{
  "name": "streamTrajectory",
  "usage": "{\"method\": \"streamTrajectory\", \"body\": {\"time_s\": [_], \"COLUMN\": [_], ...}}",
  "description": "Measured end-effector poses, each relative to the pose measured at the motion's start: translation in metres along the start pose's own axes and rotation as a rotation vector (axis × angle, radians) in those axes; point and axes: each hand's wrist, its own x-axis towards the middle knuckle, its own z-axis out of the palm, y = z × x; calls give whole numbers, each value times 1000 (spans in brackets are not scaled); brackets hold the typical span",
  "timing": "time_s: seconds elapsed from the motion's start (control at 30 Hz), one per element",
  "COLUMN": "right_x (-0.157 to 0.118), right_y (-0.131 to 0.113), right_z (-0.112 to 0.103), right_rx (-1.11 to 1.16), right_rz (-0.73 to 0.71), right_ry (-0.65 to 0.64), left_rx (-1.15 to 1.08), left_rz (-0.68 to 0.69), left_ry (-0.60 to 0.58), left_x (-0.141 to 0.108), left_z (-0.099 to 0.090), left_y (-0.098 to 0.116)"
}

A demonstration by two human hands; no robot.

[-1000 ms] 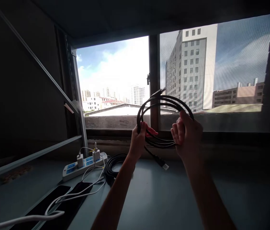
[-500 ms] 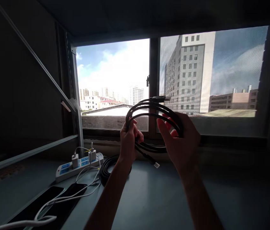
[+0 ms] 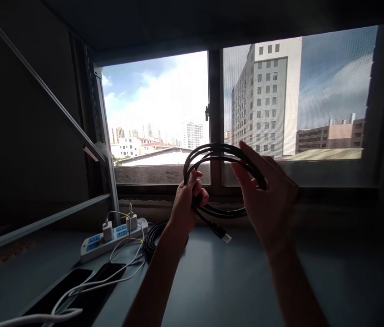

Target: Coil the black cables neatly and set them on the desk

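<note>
A black cable (image 3: 216,146) is wound in a loose coil of several loops, held up in front of the window. My left hand (image 3: 189,200) is closed around the coil's left side, with the thumb pressed on the strands. On the right side, my right hand (image 3: 269,195) has the loops between its thumb and fingers, the index finger raised along the top. One cable end with a black plug (image 3: 218,230) and bright metal tip hangs below the coil, between the hands. The other end is not visible.
Another black cable coil (image 3: 154,238) lies on the grey-blue table (image 3: 212,281). Beside it are a white power strip (image 3: 93,247) with two chargers, white cords (image 3: 91,284) and two dark phone-like slabs (image 3: 64,286). A metal frame bar (image 3: 42,225) crosses at left.
My right hand has shifted right and its index finger has risen over the coil's top. The plug that stuck out above the coil is out of sight. The hanging plug swung slightly right.
</note>
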Motion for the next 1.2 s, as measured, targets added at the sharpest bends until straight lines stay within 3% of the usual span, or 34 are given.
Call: {"method": "streamTrajectory", "body": {"time_s": [0.13, 0.3, 0.47, 0.63, 0.87, 1.07, 1.2], "right_x": [1, 4, 1, 0, 3, 4, 3], "right_y": [10, 20, 45, 65, 58, 54, 58], "right_z": [0, -4, 1, 5, 0, 1, 4], "right_rx": [-11, -35, 12, 26, 58, 106, 244], "right_rz": [59, 116, 162, 286, 312, 310, 375], "right_ry": [6, 16, 41, -14, -2, -4, -63], "left_rx": [8, 101, 217, 343, 300, 286, 325], "left_rz": [-11, -5, -1, 25, 90, 67, 110], "left_ry": [21, -43, -126, -167, -130, -165, -89], "left_x": [0, -3, -3, -2, -3, -5, -3], "left_z": [2, 6, 6, 7, 9, 6, 6], "left_y": [-7, -9, -7, -11, -14, -6, -3]}}
